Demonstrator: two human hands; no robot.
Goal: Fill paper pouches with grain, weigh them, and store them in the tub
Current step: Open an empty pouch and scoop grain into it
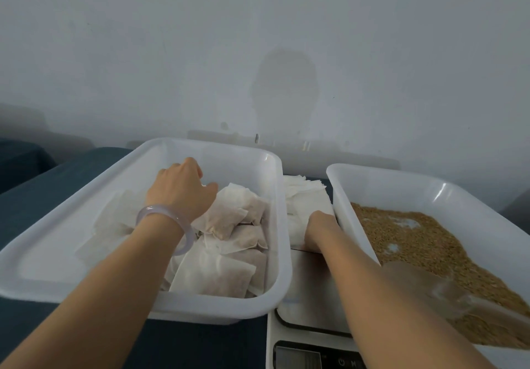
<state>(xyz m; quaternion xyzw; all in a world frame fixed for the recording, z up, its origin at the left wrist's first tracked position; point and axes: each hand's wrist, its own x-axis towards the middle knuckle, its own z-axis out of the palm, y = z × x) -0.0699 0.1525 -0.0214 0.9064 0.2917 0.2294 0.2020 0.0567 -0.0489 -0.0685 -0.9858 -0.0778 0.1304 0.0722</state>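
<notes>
Here's the layout: the white digital kitchen scale point(309, 288) sits dead centre on the blue-covered table point(57, 190). The white rectangular plastic tub point(218, 308) is at its 9 o'clock and the second white tub point(338, 185), holding loose brown grain point(415, 239), at its 3 o'clock, so every station looks within easy reach. The left hand point(180, 188) is down inside the storage tub, knuckles up, fingers curled out of sight, thumb touching the filled white paper pouches point(229, 274) heaped along the tub's right side. I can't tell whether it pinches one. The right hand point(318, 225) reaches to 12 o'clock, onto the stack of flat empty white pouches point(304, 193). Its fingers are hidden, so its hold is unclear, but it's likely going for the next pouch. A translucent plastic scoop point(430, 288) lies in the grain.
</notes>
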